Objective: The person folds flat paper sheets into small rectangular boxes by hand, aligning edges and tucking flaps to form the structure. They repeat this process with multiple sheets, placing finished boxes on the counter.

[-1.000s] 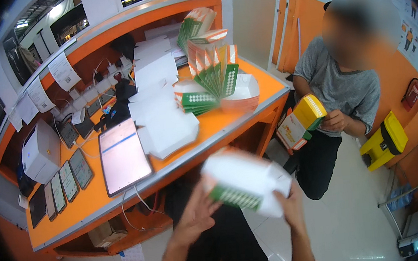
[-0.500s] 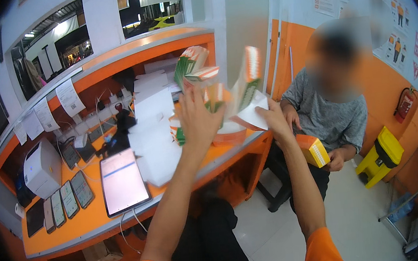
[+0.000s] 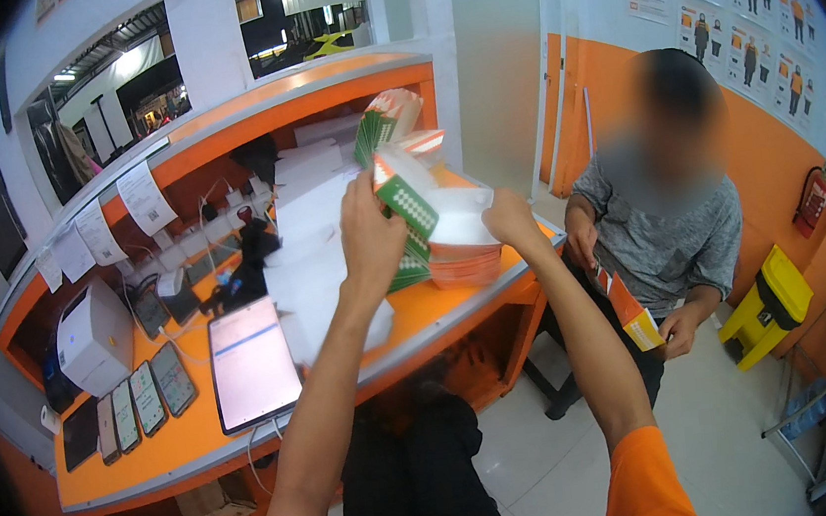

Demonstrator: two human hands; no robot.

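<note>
My left hand (image 3: 374,232) is closed on a paper food box (image 3: 407,197) with a green-and-white dotted side and an orange edge. The fingers of my right hand (image 3: 512,221) pinch the right edge of a white-lined paper piece (image 3: 462,215). Whether that piece belongs to the same box, I cannot tell. Just below lies a blurred stack of orange paper boxes (image 3: 465,265), nested together, on the orange desk (image 3: 430,333). Behind my left hand a fanned stack of green-and-orange paper boxes (image 3: 388,121) stands up.
A tablet (image 3: 254,363), several phones (image 3: 148,396) and a white label printer (image 3: 102,333) occupy the desk's left side. White paper pieces (image 3: 310,268) lie left of my hand. On the right a seated person (image 3: 664,234) handles an orange-yellow carton (image 3: 629,312), near a yellow bin (image 3: 768,308).
The box that stood upright by my right hand is now tilted over to the left, in my left hand. My right hand has moved slightly left. The person's carton has turned.
</note>
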